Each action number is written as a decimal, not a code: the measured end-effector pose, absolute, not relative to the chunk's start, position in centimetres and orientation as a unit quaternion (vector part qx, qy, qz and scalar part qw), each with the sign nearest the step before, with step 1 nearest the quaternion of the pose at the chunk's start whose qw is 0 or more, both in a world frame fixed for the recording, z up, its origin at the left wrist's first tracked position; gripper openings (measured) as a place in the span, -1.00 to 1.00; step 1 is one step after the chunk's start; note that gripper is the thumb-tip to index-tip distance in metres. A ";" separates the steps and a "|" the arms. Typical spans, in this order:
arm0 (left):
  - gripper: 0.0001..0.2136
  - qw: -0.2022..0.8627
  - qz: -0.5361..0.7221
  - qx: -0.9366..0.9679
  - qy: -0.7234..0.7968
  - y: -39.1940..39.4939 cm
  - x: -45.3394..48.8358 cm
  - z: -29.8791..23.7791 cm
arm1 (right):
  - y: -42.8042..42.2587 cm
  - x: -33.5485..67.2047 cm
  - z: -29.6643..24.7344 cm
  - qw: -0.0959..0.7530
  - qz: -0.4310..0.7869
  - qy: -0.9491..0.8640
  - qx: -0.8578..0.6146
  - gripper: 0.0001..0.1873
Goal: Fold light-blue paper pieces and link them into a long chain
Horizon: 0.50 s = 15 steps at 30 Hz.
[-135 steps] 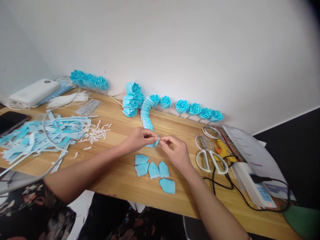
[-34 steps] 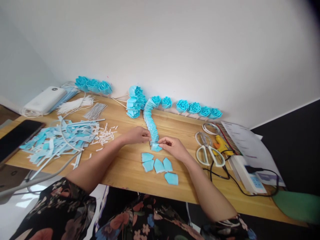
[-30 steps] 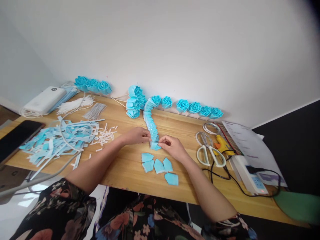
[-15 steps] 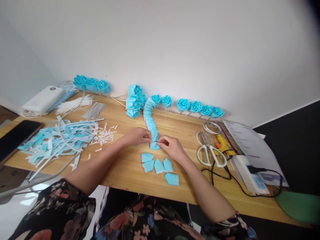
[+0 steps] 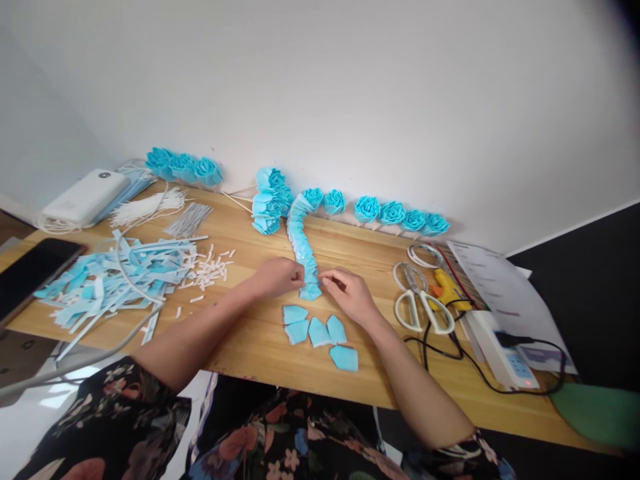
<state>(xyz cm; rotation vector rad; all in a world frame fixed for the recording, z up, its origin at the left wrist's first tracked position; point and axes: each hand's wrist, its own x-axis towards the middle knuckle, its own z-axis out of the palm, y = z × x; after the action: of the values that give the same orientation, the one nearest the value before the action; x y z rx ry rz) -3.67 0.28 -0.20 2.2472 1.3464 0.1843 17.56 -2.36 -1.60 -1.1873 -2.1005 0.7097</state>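
Note:
My left hand (image 5: 277, 275) and my right hand (image 5: 349, 292) meet at the near end of a long curved row of overlapping folded blue petals (image 5: 301, 237) on the wooden table (image 5: 250, 347). Both hands pinch the nearest folded blue petal (image 5: 311, 291), which touches the row's end. Several flat blue cut pieces (image 5: 320, 332) lie just in front of my hands. Finished blue fabric roses (image 5: 395, 215) stand in a line along the wall.
White-handled scissors (image 5: 420, 303), a yellow glue gun (image 5: 447, 288) and a white power strip (image 5: 503, 355) with black cables lie to the right. A heap of blue and white strips (image 5: 117, 273), a phone (image 5: 30, 270) and a white power bank (image 5: 85, 195) lie left.
The petal I folded in the air 4.5 s ago has come down onto the end of the row. Over the last second my fingers shifted only slightly, pressing it against the row.

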 end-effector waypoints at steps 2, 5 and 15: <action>-0.84 0.255 0.070 0.827 0.496 0.2 -3.6 -0.1 | -2.5 17.7 -1.5 0.301 0.246 -0.814 -0.431 -0.74; -0.83 0.254 0.074 0.829 0.493 0.1 -3.6 0.1 | -2.7 17.7 -1.8 0.283 0.209 -0.843 -0.408 -0.65; -0.78 0.370 0.111 0.819 0.425 1.6 -5.6 0.2 | -2.7 17.5 -2.2 0.227 0.162 -0.859 -0.429 -0.64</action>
<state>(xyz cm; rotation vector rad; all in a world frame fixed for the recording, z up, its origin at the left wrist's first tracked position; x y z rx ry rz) -5.63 1.56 0.23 2.1001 1.0899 0.2835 17.47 -2.70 -2.22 -1.1830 -2.3660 0.4460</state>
